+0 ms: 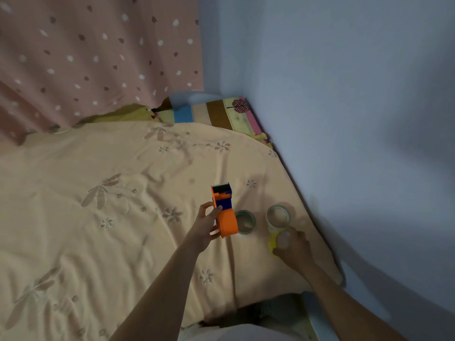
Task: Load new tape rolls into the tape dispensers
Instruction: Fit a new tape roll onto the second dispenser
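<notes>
My left hand (205, 227) holds the dispenser (224, 212) over the bed (98, 193). Two tape rolls (245, 222) lie right of it, and my right hand (293, 247) rests just before the far one.

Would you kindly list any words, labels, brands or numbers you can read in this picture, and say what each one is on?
None can be read.
Orange and blue tape dispenser in the left hand: no lettering shows.
Two tape rolls on the bedsheet: any label is too blurred.
Striped pillow: only a tree picture, no words.
</notes>
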The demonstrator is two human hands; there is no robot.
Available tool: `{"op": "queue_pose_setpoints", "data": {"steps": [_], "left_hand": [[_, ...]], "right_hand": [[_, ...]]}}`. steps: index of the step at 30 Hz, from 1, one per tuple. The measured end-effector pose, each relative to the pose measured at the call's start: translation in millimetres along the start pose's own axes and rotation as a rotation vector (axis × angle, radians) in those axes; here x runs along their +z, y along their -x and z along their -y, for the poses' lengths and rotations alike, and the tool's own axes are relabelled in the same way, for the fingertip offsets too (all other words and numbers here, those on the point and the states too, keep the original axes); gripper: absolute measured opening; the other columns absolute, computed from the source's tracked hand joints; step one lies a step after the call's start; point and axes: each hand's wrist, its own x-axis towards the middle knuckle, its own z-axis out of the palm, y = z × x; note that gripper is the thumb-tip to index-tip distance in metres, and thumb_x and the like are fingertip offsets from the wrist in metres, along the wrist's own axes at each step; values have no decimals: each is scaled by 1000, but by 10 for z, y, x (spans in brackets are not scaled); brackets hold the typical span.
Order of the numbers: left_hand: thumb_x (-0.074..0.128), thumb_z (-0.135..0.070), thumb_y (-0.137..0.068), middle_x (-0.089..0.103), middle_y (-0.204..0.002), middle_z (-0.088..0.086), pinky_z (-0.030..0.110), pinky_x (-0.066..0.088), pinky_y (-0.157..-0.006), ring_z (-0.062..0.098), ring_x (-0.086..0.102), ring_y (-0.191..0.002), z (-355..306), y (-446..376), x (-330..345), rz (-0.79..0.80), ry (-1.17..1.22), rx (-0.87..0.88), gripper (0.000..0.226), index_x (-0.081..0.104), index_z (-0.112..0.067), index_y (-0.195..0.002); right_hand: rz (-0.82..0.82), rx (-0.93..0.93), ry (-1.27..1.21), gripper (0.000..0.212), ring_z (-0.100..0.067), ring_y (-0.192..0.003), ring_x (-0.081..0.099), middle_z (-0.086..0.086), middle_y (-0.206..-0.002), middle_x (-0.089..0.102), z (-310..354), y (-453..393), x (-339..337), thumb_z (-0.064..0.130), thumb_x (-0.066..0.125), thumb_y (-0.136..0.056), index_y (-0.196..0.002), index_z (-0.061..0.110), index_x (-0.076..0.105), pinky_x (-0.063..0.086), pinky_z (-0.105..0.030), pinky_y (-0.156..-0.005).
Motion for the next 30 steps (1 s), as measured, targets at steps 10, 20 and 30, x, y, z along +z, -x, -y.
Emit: {"op": "queue_pose_setpoints", "data": {"steps": [10, 20, 30], "left_hand": [[57, -34, -100, 67, -119, 4, 42, 50, -83, 26, 64, -103, -315, 191, 175, 121, 122, 205, 24, 49, -35, -123], [34, -33, -108, 50, -147, 24, 60, 43, -105, 44, 50, -132, -365, 327, 195, 216, 274, 298, 44, 35, -18, -149], [85, -13, -78, 59, -140, 13, 43, 54, -95, 32, 59, -127, -314, 390, 57, 394, 130, 325, 81, 42, -28, -146]], "right_hand": [[261, -219, -886, 58, -28, -112, 68, -3, -126, 67, 1105, 142, -448, 15, 71, -77, -132, 28, 58, 58, -44, -89], [319, -326, -829, 54, -24, -121, 59, 0, -131, 58, 1448, 320, -453, 7, 72, -82, -122, 42, 58, 55, -50, -98], [319, -410, -541, 56, -13, -128, 53, 10, -140, 54, 1650, 393, -419, 34, 66, -92, -143, 41, 46, 50, -42, -106]]}}
